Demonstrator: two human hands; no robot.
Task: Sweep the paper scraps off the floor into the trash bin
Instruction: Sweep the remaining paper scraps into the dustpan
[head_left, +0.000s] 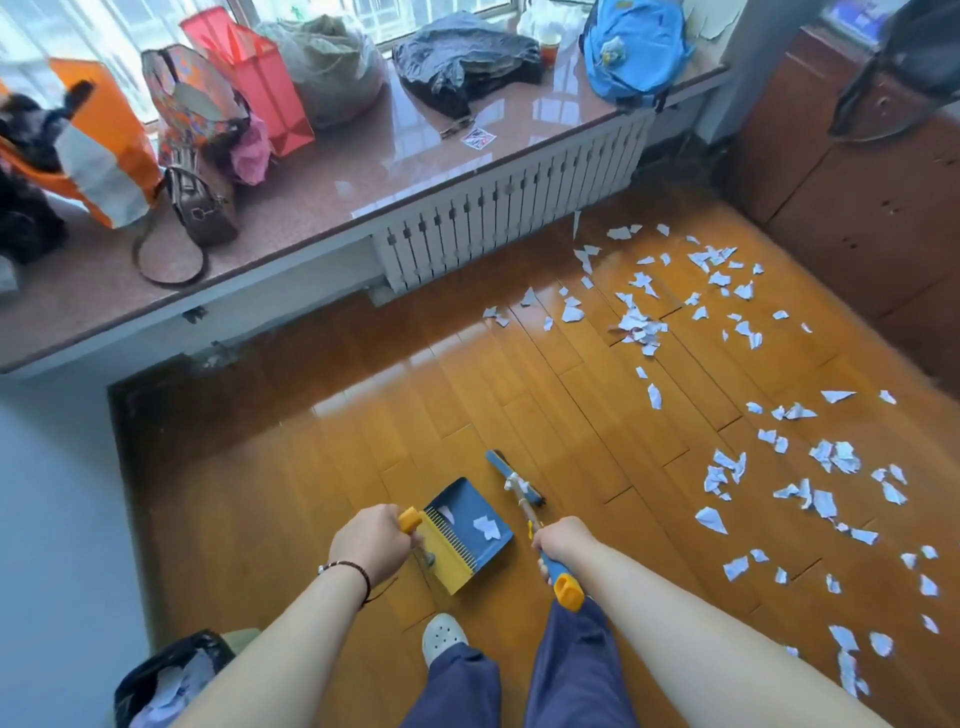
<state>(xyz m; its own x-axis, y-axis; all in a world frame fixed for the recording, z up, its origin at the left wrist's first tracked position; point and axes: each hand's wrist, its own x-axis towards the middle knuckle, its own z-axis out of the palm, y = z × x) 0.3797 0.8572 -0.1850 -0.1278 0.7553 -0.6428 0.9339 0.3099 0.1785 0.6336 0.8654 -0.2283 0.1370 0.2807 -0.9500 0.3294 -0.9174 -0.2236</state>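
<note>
Left hand (371, 543) grips dustpan (467, 530) handle; right hand (563, 543) grips broom (519, 491); paper scraps (727, 364) at two o'clock.

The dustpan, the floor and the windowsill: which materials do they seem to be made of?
Dustpan: probably moulded plastic, in flat blue and yellow with a comb of teeth at its yellow edge.
Floor: wooden planks, or perhaps laminate, with a glossy varnish; plank seams show and window light reflects.
Windowsill: looks like polished reddish stone, maybe granite, since it mirrors the bags; this is uncertain.
</note>
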